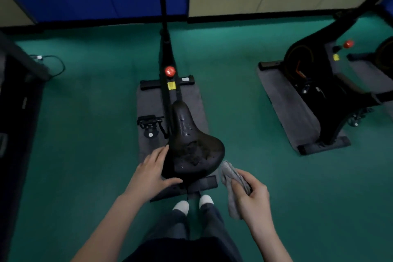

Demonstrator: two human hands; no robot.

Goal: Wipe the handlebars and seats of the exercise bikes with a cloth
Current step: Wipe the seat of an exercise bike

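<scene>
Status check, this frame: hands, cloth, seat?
Left hand open, steadying the seat. Right hand grips the cloth at the seat's right edge, contact unclear. Nothing in the way.

A black seat [192,144] of an exercise bike [167,53] is seen from above, its rear left edge touched by the left hand [152,173] with fingers spread. A folded grey cloth [232,185] is gripped in the right hand [252,200] just beside the seat's right rear corner — apart from it. A second bike [319,83] is parked at the right on a grey mat [282,102], over green floor [85,134].
</scene>
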